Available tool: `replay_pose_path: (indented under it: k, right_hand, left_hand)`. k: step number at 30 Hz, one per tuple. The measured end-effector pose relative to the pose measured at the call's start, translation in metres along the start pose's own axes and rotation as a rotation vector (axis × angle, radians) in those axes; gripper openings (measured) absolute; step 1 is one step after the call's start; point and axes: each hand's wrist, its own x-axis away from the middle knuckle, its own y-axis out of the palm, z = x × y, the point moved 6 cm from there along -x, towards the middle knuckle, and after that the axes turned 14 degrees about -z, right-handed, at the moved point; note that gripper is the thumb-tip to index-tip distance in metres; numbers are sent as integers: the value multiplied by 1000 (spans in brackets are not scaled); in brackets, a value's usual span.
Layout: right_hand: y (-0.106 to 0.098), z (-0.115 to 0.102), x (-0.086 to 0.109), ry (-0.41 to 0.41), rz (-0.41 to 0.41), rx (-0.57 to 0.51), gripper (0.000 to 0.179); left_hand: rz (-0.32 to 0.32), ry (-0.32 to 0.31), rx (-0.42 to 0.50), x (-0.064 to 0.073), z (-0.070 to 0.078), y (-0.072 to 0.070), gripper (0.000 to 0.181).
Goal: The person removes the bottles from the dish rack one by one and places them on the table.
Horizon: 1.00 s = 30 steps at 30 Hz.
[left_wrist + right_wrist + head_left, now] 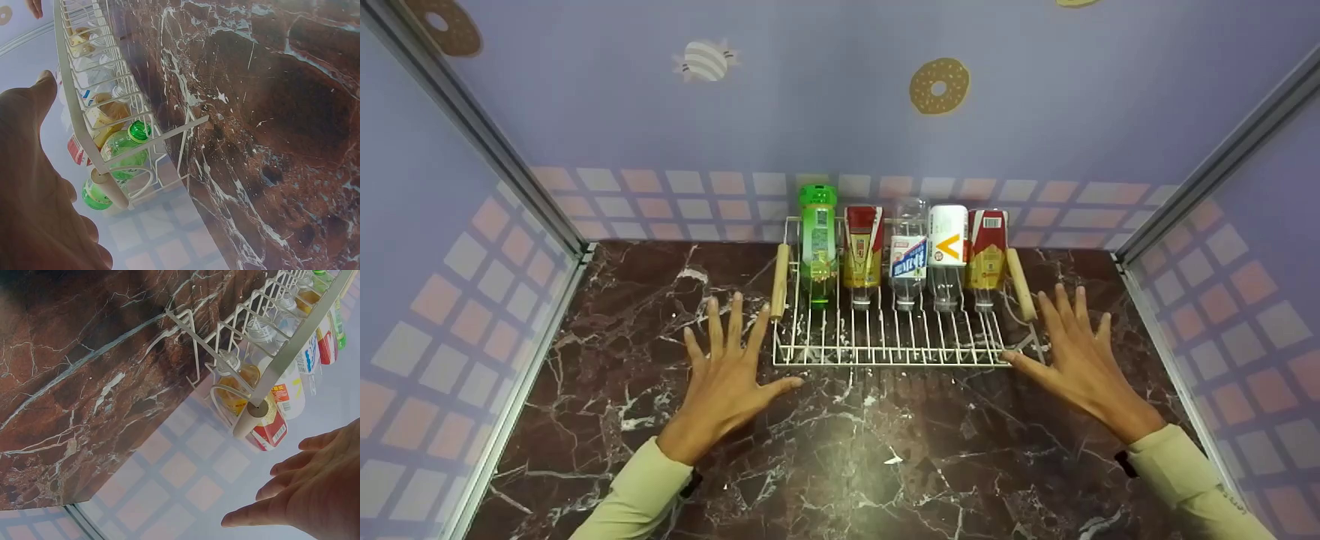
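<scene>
In the head view, a white wire rack (885,364) with two wooden handles holds a row of bottles, caps toward its front. From the left come a green bottle (819,244), a red-and-yellow bottle (862,247), a clear bottle with a blue-and-white label (909,256), a white-labelled bottle (948,236) and another red-and-yellow bottle (987,247). My left hand (727,386) is spread with straight fingers beside the left wooden handle (781,281). The right hand (1084,367) spreads likewise by the right wooden handle (1021,285), its thumb overlapping the rack's front corner. Both hold nothing.
The rack stands on a dark red marbled tabletop (840,450), near the back wall (825,112). Purple panels with checkered prints rise on the left (427,247) and right (1252,247), joined by metal corner strips.
</scene>
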Motion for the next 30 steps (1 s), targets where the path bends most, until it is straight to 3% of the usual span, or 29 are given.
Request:
replay_pose_path:
  k: [15, 30]
  right_hand:
    - [-6, -2, -2, -17, 20, -19, 108]
    - [-15, -3, -15, -26, 89, -164, 96]
  left_hand:
    - [-10, 10, 21, -1, 3, -1, 125]
    - [78, 91, 151, -10, 8, -1, 123]
